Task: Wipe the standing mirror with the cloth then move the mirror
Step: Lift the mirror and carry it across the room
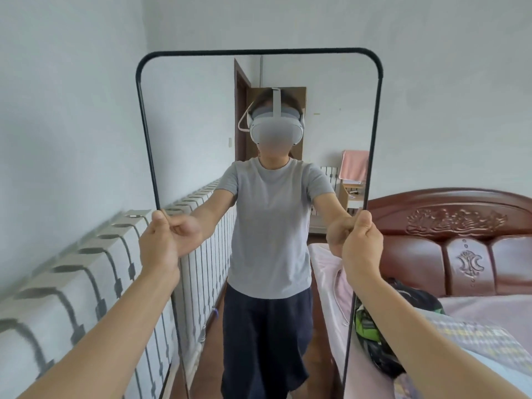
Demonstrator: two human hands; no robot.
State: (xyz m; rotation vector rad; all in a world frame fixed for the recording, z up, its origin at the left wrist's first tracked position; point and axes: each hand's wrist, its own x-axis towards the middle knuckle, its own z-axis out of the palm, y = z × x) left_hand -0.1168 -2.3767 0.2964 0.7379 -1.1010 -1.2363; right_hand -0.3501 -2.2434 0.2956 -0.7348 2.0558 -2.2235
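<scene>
The left hand (pixel 158 243) grips the left side rail of the mirror (pixel 260 180), fingers curled round the thin black frame and thumb upright against its front edge. The right hand (pixel 362 246) holds the right rail in the same way, at about the same height, roughly halfway down the visible frame. Both bare forearms stretch straight forward from the lower corners of the view.

The mirror is tall and narrow, with rounded top corners, and stands upright directly ahead, facing the person. It sits in the gap between a long white radiator (pixel 72 283) along the left wall (pixel 57 96) and a bed (pixel 489 309) on the right. Its foot is cut off by the lower edge of the view, so whether it rests on the floor cannot be told.

The glass reflects the person holding it: a white headset (pixel 276 131), a grey T-shirt and dark trousers, both arms out to the rails. Behind that figure the reflection shows a brown door (pixel 241 110) and a pink towel (pixel 355 165) hanging near a second radiator.

The bed has a dark red-brown carved headboard (pixel 449 226) and pink bedding. A black and green bag (pixel 383 326) lies on it just beside the mirror's right rail, partly hidden by the right forearm. A checked fabric (pixel 475 338) lies near it.
</scene>
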